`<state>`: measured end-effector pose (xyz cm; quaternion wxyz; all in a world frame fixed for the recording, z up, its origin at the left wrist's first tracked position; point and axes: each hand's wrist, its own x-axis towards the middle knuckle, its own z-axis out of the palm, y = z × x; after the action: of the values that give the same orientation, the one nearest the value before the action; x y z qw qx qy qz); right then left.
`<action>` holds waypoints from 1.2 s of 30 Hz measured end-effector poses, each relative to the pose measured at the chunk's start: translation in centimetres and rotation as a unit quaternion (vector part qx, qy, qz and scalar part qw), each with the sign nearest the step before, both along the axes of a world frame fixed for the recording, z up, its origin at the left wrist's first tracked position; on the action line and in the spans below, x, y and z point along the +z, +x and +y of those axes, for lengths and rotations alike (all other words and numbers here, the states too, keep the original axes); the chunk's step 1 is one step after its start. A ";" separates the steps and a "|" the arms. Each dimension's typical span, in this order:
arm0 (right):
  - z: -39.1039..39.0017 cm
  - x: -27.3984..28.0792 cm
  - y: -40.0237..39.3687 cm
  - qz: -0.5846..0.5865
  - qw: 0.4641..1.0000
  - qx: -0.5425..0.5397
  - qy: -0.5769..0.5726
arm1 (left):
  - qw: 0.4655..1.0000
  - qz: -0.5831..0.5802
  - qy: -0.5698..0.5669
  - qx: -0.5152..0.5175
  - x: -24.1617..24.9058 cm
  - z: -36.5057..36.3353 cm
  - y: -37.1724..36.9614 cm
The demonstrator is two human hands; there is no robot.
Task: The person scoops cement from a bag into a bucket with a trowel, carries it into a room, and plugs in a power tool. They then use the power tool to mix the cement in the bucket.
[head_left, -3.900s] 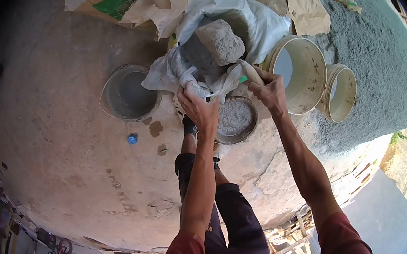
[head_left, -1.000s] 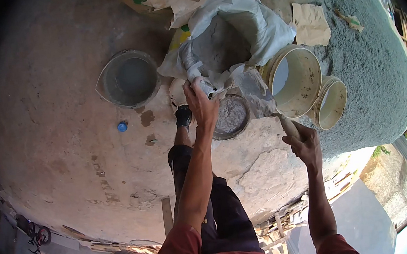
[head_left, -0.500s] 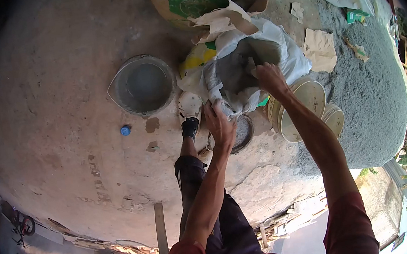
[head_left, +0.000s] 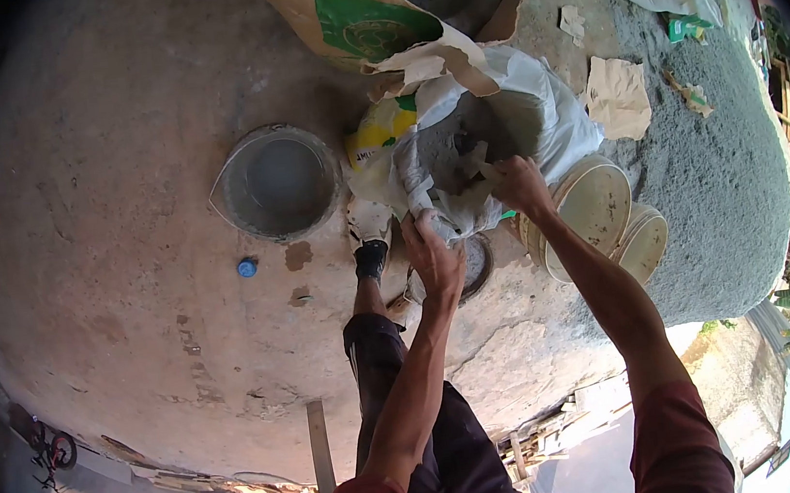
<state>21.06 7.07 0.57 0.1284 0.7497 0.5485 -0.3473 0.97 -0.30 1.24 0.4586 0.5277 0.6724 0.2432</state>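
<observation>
Your left hand (head_left: 435,259) is closed on the near lip of the white sack (head_left: 551,117), bunching the cloth; its fingers are lost in the folds. Your right hand (head_left: 517,184) sits at the sack's mouth, fingers curled around something grey, but you cannot tell what it grips, since cloth and powder hide it. Right below the sack, a pan (head_left: 477,264) is mostly covered by your left hand and the sagging cloth, so its contents cannot be seen. To the right of the sack, two cream buckets (head_left: 606,213) lie tipped, one partly behind the other. Left of the sack stands a grey basin (head_left: 278,182), and farther left a small blue cap (head_left: 246,267). Behind the sack, a torn paper bag (head_left: 370,25) is cut off by the frame's top edge.
</observation>
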 end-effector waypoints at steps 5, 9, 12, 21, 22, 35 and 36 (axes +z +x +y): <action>-1.3 -1.9 -2.8 0.026 0.985 -0.127 0.115 | 1.000 -0.012 -0.004 0.017 0.1 -0.2 -0.4; -2.0 -3.2 -3.2 0.094 0.973 -0.189 0.088 | 1.000 -0.014 -0.012 0.016 0.0 -0.7 0.1; -1.8 -4.1 -3.4 0.084 0.971 -0.196 0.109 | 1.000 -0.002 -0.013 0.010 -0.4 -0.4 0.2; -0.9 -4.5 -4.7 0.115 0.953 -0.248 0.133 | 0.999 -0.015 -0.031 0.028 0.0 0.0 1.1; -1.0 -4.8 -5.1 0.104 0.953 -0.255 0.126 | 0.998 -0.020 -0.043 0.032 0.0 -0.1 1.0; 0.8 -5.0 -5.1 0.196 0.914 -0.306 0.181 | 1.000 0.004 -0.006 -0.019 -0.2 0.3 0.0; 0.2 -4.6 -5.4 0.184 0.915 -0.306 0.190 | 1.000 0.005 -0.009 -0.023 -0.1 0.2 0.0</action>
<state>15.64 7.29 -4.05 -0.2318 0.8140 0.3621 -0.3906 0.99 -0.15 1.12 0.4655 0.5402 0.6643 0.2239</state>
